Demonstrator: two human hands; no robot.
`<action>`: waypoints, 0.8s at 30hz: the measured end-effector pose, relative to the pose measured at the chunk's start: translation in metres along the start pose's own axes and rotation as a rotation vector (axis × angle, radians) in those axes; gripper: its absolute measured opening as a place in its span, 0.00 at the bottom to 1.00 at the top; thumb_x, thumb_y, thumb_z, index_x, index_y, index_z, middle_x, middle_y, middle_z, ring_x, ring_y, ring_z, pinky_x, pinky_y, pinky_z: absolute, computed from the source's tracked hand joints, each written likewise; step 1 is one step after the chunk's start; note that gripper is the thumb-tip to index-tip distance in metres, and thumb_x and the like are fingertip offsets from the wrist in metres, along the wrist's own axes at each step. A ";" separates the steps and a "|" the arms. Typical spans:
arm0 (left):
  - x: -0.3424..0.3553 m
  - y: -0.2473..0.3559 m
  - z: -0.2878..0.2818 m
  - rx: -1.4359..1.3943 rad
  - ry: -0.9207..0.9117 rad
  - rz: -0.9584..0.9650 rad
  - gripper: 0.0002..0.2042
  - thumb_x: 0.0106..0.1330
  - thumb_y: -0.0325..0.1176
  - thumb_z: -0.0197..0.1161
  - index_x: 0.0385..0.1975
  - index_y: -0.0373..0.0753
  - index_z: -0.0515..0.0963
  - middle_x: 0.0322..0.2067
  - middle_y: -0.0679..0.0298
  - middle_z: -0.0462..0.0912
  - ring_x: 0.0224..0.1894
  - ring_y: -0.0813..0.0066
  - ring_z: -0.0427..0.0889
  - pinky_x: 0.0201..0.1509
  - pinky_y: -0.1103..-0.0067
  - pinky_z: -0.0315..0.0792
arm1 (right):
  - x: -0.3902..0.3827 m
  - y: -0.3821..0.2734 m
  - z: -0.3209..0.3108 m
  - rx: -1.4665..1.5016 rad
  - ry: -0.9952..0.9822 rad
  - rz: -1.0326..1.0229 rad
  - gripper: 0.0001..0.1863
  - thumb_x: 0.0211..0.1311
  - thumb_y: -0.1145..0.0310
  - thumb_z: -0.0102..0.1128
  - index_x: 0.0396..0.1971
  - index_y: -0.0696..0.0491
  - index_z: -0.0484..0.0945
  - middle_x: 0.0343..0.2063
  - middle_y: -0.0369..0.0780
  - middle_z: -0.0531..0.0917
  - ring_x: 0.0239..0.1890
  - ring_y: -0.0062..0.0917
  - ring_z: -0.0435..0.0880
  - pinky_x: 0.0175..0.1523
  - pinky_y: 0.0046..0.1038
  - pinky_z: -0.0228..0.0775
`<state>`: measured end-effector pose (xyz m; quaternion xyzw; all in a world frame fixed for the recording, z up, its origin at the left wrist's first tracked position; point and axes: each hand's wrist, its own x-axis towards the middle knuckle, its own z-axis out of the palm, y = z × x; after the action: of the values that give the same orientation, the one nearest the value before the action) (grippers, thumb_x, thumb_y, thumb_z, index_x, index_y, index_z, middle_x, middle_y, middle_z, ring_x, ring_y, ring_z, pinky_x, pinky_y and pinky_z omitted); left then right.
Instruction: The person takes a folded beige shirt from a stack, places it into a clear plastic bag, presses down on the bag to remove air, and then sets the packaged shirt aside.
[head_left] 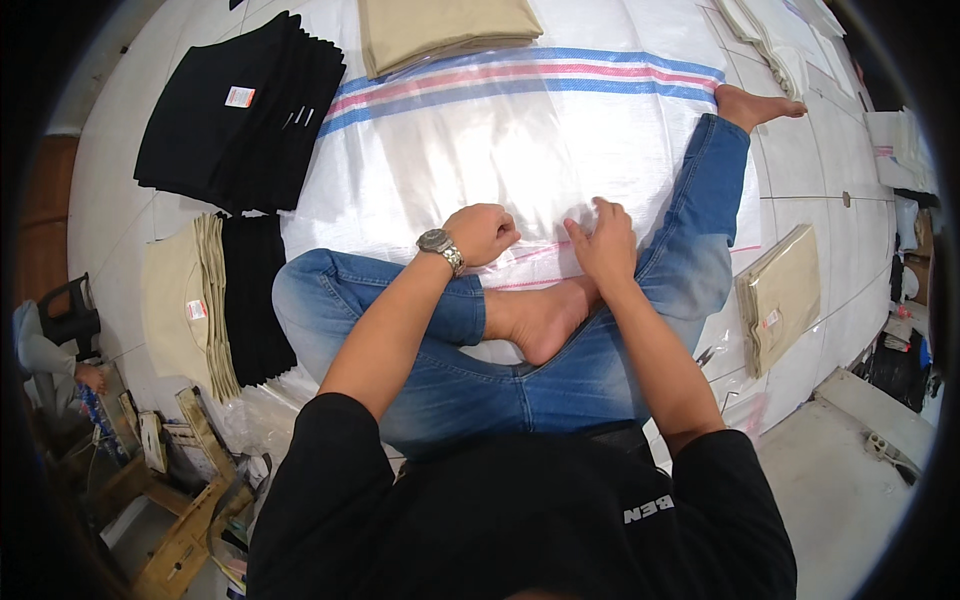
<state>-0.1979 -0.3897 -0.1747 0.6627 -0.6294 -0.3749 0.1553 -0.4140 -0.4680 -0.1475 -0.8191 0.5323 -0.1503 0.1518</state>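
Observation:
My left hand (482,234), with a metal watch (441,250) on its wrist, is curled closed over the white woven sheet (620,140). What its fingers hold, if anything, is hidden. My right hand (605,246) is beside it, empty, with thumb and fingers apart. Between and beyond the hands lies a shiny see-through patch that looks like a clear plastic bag (470,150). Its near edge ends by the hands, and I cannot tell whether they touch it. Beyond it rests folded beige cloth (450,25).
To the left are a pile of folded black garments (215,110) with tags, and beige garments (180,300) beside more black ones (255,300). A packed beige garment (782,300) lies on the tiles at right. A wooden frame (185,530) stands lower left, near another person's hand (92,377).

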 end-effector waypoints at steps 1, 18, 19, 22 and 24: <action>0.001 0.003 -0.002 0.005 -0.004 -0.028 0.12 0.63 0.39 0.60 0.34 0.36 0.83 0.34 0.52 0.83 0.39 0.52 0.81 0.46 0.64 0.74 | 0.005 -0.003 0.000 -0.043 -0.040 0.047 0.16 0.52 0.62 0.67 0.34 0.57 0.77 0.40 0.48 0.77 0.46 0.43 0.76 0.52 0.42 0.70; 0.051 0.104 -0.093 -0.884 0.461 0.216 0.28 0.59 0.25 0.63 0.61 0.33 0.63 0.42 0.53 0.82 0.35 0.65 0.84 0.36 0.74 0.78 | -0.009 -0.039 -0.062 0.515 0.643 -0.670 0.36 0.54 0.49 0.68 0.57 0.58 0.71 0.56 0.53 0.73 0.62 0.49 0.69 0.66 0.50 0.56; 0.037 0.112 -0.103 -1.042 0.404 0.282 0.28 0.60 0.22 0.62 0.61 0.34 0.62 0.42 0.54 0.82 0.34 0.68 0.84 0.35 0.76 0.78 | -0.008 -0.029 -0.070 0.484 0.625 -0.658 0.38 0.55 0.47 0.67 0.59 0.58 0.70 0.57 0.53 0.72 0.63 0.50 0.68 0.67 0.51 0.54; -0.007 0.088 -0.114 -1.105 0.477 0.280 0.30 0.59 0.19 0.62 0.64 0.37 0.63 0.38 0.59 0.81 0.33 0.71 0.83 0.35 0.76 0.76 | -0.011 -0.003 -0.082 0.414 0.510 -0.608 0.38 0.57 0.45 0.65 0.60 0.56 0.70 0.61 0.52 0.69 0.66 0.51 0.64 0.68 0.53 0.51; -0.023 0.031 -0.100 -1.226 0.518 0.090 0.29 0.59 0.16 0.59 0.62 0.35 0.62 0.41 0.59 0.82 0.33 0.73 0.84 0.32 0.79 0.76 | -0.011 -0.011 -0.076 0.301 0.334 -0.532 0.36 0.56 0.48 0.65 0.59 0.56 0.71 0.62 0.51 0.69 0.66 0.50 0.64 0.69 0.53 0.50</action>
<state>-0.1495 -0.3997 -0.0794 0.4960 -0.2718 -0.4868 0.6657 -0.4403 -0.4608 -0.0750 -0.8618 0.2894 -0.3934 0.1372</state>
